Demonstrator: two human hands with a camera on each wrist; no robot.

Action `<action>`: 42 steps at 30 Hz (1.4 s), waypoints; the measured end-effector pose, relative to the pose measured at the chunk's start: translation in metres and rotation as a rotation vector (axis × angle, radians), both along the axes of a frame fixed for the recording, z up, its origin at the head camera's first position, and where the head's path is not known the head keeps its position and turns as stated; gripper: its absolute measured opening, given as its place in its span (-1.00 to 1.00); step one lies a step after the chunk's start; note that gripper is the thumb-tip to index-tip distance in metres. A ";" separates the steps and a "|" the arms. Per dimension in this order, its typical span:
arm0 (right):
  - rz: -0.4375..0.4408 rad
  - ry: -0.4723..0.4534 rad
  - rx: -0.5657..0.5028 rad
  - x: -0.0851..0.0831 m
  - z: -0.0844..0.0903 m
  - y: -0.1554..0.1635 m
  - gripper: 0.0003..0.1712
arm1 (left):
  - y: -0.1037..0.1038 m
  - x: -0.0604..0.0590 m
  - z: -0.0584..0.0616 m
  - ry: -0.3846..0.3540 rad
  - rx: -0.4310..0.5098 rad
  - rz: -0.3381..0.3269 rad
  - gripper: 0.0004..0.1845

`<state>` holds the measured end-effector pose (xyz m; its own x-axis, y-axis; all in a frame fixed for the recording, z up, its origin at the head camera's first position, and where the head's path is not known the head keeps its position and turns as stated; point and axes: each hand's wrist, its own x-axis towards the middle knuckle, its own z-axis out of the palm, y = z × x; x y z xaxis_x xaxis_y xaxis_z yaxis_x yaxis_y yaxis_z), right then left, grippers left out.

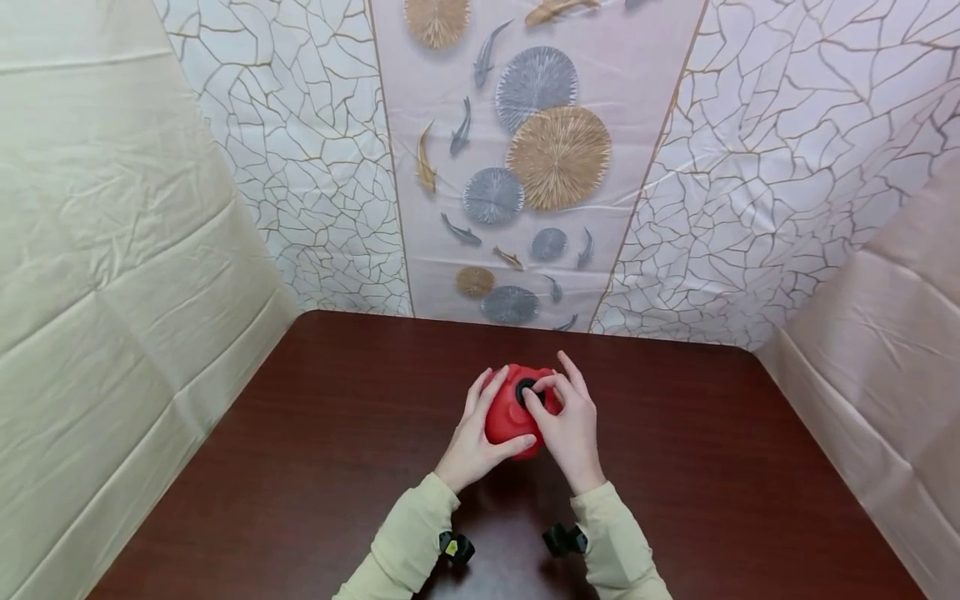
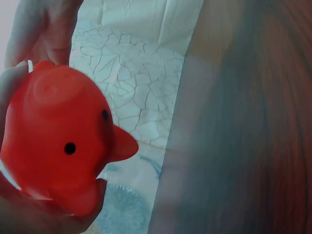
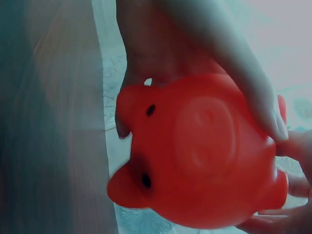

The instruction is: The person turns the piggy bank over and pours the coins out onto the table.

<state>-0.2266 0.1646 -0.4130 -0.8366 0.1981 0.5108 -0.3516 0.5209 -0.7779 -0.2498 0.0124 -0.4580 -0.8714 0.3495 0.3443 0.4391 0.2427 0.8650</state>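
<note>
A red pig-shaped piggy bank [image 1: 504,417] is up off the table, turned so that its round black plug [image 1: 521,390] faces the head camera. My left hand [image 1: 474,437] grips the bank from the left, thumb near its lower side and fingers over the far side. With thumb and bent fingers, my right hand [image 1: 573,425] pinches at the plug, one finger raised. In the right wrist view the pig's snout [image 3: 204,141], dark eyes and ears show, while the left wrist view has its face [image 2: 58,117] from the side. Fingertips partly hide the plug.
Below the hands lies a dark reddish-brown table [image 1: 337,417]. Beige cloth [image 1: 97,292] hangs on both sides. Behind the table rises a patterned backdrop [image 1: 450,167] with fish and round discs. Each sleeve carries a small black device [image 1: 456,547] at the wrist.
</note>
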 end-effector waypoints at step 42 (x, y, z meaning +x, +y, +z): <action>0.211 0.380 0.741 -0.005 0.031 0.029 -0.80 | -0.010 -0.003 0.007 -0.088 -0.005 -0.069 -0.12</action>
